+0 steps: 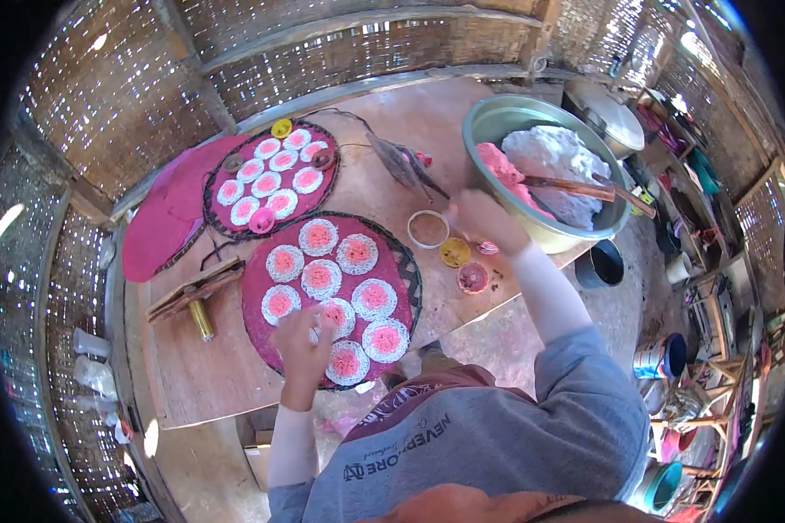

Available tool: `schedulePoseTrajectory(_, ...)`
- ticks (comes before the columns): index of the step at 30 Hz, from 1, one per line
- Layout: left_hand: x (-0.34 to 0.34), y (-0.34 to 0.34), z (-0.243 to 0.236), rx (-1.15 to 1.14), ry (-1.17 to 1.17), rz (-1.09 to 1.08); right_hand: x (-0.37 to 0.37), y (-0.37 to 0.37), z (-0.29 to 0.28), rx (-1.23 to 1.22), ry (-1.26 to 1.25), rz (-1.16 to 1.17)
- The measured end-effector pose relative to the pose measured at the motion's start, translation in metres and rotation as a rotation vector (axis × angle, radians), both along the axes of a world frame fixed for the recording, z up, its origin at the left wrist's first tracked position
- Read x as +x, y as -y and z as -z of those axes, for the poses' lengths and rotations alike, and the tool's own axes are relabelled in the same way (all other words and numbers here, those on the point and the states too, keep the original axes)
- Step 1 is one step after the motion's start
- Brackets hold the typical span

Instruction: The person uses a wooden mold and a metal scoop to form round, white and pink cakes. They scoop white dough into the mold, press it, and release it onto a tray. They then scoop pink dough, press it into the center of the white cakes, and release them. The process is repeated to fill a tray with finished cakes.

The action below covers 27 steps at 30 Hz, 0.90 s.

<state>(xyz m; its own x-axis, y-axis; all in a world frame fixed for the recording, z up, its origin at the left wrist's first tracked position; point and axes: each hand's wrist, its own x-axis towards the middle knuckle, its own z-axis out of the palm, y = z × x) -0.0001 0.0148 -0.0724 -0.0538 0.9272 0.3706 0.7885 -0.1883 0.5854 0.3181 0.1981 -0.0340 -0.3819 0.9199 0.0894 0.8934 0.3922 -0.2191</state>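
Observation:
My left hand (303, 349) is closed above the near edge of a round tray covered in magenta cloth (257, 336). Something small and whitish shows at its fingers, too unclear to name. Several round white pieces with pink crumbly centres, such as this one (321, 279), lie on that cloth, and the hand partly covers one. My right hand (490, 220), fingers curled and partly hidden, is over the table's right side, beside a large green tub (488, 131). Near it are a small round ring or dish (428, 228), a yellow cup (453, 253) and a reddish bowl (473, 278).
A second cloth-covered tray (214, 187) with similar rounds stands farther back. The tub holds a white mass (554, 166), a pink mass (500, 166) and a wooden paddle (576, 187). Wooden sticks (196, 288) and a gold cylinder (201, 320) lie left. A dark bucket (600, 264) stands right.

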Motion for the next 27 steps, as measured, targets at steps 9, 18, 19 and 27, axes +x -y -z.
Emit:
schedulePoseTrajectory(9,0.146,-0.144,0.016,0.078,-0.209,0.408,0.058,0.110,0.113,-0.039,-0.389,0.440)
schedulePoseTrajectory(18,0.196,-0.197,0.057,0.091,-0.541,0.556,0.060,0.125,0.086,-0.060,-0.547,0.365)
schedulePoseTrajectory(19,0.192,-0.195,0.050,0.067,-0.534,0.559,0.055,0.128,0.072,-0.074,-0.506,0.349)
schedulePoseTrajectory(27,0.057,-0.138,-0.069,0.161,-0.325,0.205,-0.009,0.093,0.090,-0.061,-0.551,0.031)
